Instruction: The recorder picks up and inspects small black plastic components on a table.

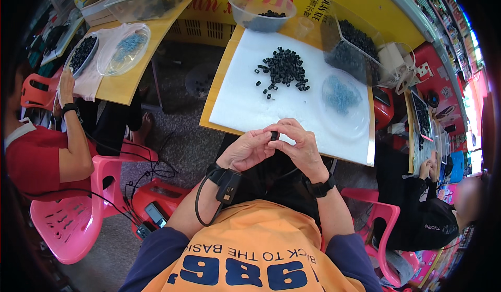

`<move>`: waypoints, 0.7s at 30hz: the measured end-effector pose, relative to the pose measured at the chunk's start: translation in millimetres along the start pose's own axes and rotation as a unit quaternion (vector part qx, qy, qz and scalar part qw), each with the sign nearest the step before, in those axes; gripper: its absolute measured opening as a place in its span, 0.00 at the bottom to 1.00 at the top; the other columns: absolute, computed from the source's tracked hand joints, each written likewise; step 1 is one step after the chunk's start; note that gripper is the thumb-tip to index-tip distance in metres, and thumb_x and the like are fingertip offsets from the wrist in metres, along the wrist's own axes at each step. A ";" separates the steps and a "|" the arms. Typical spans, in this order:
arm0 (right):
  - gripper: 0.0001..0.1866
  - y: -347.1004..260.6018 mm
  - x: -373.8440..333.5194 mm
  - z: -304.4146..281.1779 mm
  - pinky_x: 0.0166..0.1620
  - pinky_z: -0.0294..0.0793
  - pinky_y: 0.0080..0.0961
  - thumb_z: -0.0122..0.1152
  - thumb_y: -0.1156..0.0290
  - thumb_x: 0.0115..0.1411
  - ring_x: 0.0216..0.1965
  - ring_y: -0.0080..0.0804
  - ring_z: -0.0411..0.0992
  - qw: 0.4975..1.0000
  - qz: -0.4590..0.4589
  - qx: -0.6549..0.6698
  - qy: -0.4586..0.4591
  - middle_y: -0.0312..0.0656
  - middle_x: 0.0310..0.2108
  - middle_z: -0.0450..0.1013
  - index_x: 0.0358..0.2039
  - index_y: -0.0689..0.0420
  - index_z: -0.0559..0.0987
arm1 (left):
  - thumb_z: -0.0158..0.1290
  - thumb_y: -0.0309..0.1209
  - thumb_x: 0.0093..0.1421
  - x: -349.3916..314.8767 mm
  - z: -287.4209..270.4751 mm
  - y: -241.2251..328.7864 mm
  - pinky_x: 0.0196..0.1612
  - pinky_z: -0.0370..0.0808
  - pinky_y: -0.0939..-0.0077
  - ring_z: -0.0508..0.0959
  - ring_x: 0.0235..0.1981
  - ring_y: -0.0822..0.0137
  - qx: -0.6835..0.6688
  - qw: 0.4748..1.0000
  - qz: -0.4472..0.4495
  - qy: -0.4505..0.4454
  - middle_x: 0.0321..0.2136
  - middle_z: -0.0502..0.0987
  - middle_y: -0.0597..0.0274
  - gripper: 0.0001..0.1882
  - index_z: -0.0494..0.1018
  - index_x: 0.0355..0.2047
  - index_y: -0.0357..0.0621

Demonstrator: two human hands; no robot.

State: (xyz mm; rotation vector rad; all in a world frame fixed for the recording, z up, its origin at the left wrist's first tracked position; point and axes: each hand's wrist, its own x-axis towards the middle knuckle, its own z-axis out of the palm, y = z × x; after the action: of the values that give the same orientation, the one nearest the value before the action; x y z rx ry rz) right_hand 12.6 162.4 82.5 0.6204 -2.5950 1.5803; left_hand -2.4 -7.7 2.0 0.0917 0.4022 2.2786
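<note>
A small black plastic piece (274, 135) is pinched between the fingers of both hands, just off the near edge of the table. My left hand (247, 150) grips its left side with thumb and forefinger. My right hand (296, 145) closes on it from the right; whether anything thin is in those fingers is hidden. Beyond the hands, a loose pile of similar black pieces (284, 68) lies on a white sheet (229, 96). Right of the pile, a clear round plate (360, 128) holds a heap of thin bluish bits (342, 95).
At the table's back stand a clear round tub (240, 14) with black pieces, a small clear cup (304, 27) and a clear bin (336, 57) full of black pieces. Co-workers sit left and right on pink chairs (96, 187). Cables (125, 208) trail beside a red stool (156, 193).
</note>
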 end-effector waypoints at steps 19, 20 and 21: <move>0.25 38.2 11.4 0.6 0.51 0.64 0.32 0.72 0.69 0.45 0.45 0.34 0.68 0.974 -0.064 -0.201 0.083 0.35 0.40 0.72 0.46 0.47 0.80 | 0.58 0.31 0.62 3.7 11.0 -0.5 0.25 0.67 0.86 0.69 0.21 0.82 0.305 0.910 0.145 0.241 0.20 0.74 0.73 0.14 0.78 0.44 0.34; 0.24 47.4 12.0 3.3 0.50 0.64 0.32 0.72 0.69 0.44 0.43 0.34 0.68 0.964 -0.082 -0.244 0.071 0.35 0.38 0.71 0.46 0.46 0.80 | 0.58 0.31 0.62 7.3 8.4 -7.2 0.25 0.67 0.86 0.69 0.21 0.82 0.306 0.909 0.146 0.242 0.20 0.74 0.73 0.14 0.78 0.44 0.34; 0.24 55.2 11.5 5.2 0.50 0.63 0.32 0.71 0.68 0.44 0.42 0.34 0.68 0.951 -0.100 -0.286 0.059 0.35 0.37 0.71 0.46 0.44 0.80 | 0.58 0.30 0.61 13.1 3.6 -18.0 0.24 0.67 0.86 0.69 0.20 0.82 0.379 0.865 0.199 0.261 0.20 0.75 0.72 0.15 0.78 0.44 0.33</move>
State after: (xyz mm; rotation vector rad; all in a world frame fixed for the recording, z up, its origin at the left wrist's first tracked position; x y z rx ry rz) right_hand -16.8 176.4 36.2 0.6751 -2.6046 0.7227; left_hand 2.3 14.1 -1.1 -0.0599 1.6923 2.3742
